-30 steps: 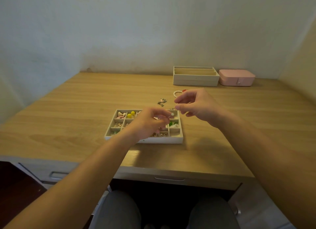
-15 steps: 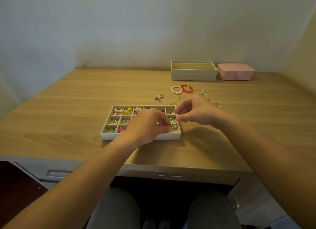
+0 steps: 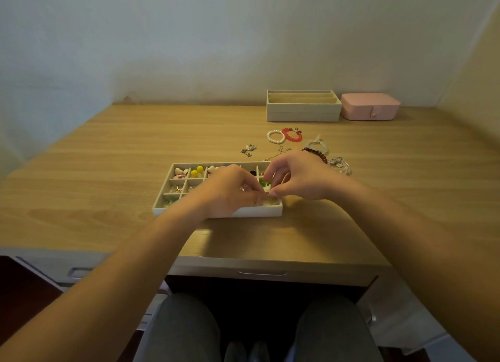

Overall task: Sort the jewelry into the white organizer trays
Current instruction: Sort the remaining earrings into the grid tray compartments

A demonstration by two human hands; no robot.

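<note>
A white compartment tray sits at the table's near middle, holding small pieces: hearts, yellow beads, green items. Both hands hover over its right near corner. My left hand has its fingers curled, pinching a tiny piece at the fingertips. My right hand meets it there, thumb and forefinger pinching the same small item, which is too small to identify. Loose jewelry lies behind the tray: a pearl bracelet, a red bracelet, a dark bead bracelet, thin chains and silver pieces.
Two stacked white organizer trays stand at the back against the wall, with a pink jewelry box to their right. The table's front edge has a drawer under it. My knees show below.
Both hands have come down and closer to me, from above the tray's far right part to its near right corner, fingertips now together. The view has tilted down slightly.
</note>
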